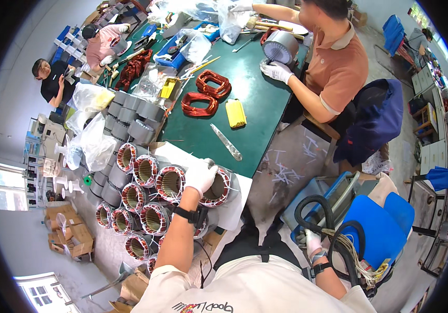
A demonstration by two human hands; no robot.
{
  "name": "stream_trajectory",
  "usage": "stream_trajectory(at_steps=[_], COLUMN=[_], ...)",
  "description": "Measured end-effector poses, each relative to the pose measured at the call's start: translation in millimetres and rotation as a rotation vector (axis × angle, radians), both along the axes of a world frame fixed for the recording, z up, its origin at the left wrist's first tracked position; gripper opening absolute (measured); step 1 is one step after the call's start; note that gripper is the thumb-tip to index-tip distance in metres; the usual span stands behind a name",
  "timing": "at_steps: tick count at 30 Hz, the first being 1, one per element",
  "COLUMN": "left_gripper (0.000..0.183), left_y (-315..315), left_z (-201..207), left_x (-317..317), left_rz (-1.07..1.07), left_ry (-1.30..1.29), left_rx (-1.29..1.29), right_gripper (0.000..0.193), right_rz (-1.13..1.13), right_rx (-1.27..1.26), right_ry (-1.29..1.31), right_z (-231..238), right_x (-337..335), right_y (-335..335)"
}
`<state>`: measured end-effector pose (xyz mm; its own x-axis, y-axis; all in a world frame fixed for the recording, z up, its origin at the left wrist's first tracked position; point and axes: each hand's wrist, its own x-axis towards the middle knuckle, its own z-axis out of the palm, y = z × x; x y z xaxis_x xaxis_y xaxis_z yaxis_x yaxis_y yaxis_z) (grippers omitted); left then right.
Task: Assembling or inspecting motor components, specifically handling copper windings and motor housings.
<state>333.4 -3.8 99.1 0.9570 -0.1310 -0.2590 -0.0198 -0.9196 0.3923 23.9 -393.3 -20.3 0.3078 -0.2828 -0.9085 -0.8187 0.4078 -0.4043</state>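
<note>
My left hand point(201, 175), in a white glove, grips the top rim of a wound stator point(223, 189), a grey steel ring with copper coils tied in red and white. It lies on white paper at the near end of the green table point(265, 104). To its left sit several similar stators point(153, 201), stacked in rows. Low at the right, my gloved right hand point(312, 243) closes around a looped black hose point(318, 204), next to a bundle of pale wires point(351, 250) and a blue chair point(378, 229).
On the green table lie two copper coils point(205, 91), a yellow block point(236, 112) and a metal blade point(226, 142). A person in an orange shirt point(333, 68) holds a grey stator point(280, 47) across it. Two more people sit far left. Cardboard boxes point(70, 235) are on the floor.
</note>
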Motion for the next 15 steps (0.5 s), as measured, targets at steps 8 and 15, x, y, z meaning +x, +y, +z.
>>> stream_trajectory(at_steps=[8, 15], left_gripper=[0.017, 0.017], left_y=[46.4, 48.7], left_z=[-38.2, 29.9], left_x=[18.1, -28.8], left_rz=[0.175, 0.708], left_ry=[0.153, -0.087], left_rx=[-0.596, -1.322], right_gripper=[0.031, 0.033], right_rz=[0.078, 0.051], right_rx=[-0.055, -0.061], right_ry=[-0.03, -0.017], right_z=[-4.3, -10.0], right_x=[3.1, 0.8], right_y=[1.2, 2.2])
